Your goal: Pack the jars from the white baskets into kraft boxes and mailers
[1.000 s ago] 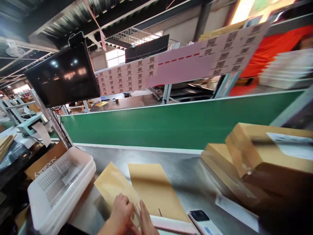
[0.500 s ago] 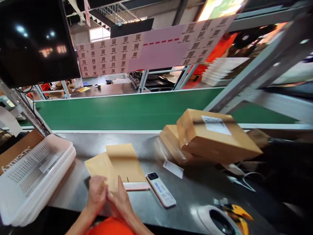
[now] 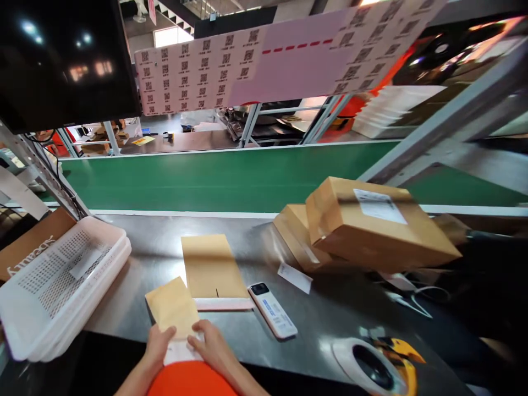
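Our left hand [image 3: 158,345] and right hand [image 3: 213,346] now sit farther apart than before. Each grip pinches the envelope [image 3: 175,305].

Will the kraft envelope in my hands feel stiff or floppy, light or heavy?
The kraft envelope looks thin, so it's probably light. Its far end juts fairly flat beyond your left hand and right hand, suggesting some stiffness, though it could bend.

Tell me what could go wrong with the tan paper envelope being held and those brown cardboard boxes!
The tan paper envelope might crease, because the left hand and right hand both pinch its near end.

The labelled brown cardboard box, stacked on another brown cardboard box, could topple if bumped.
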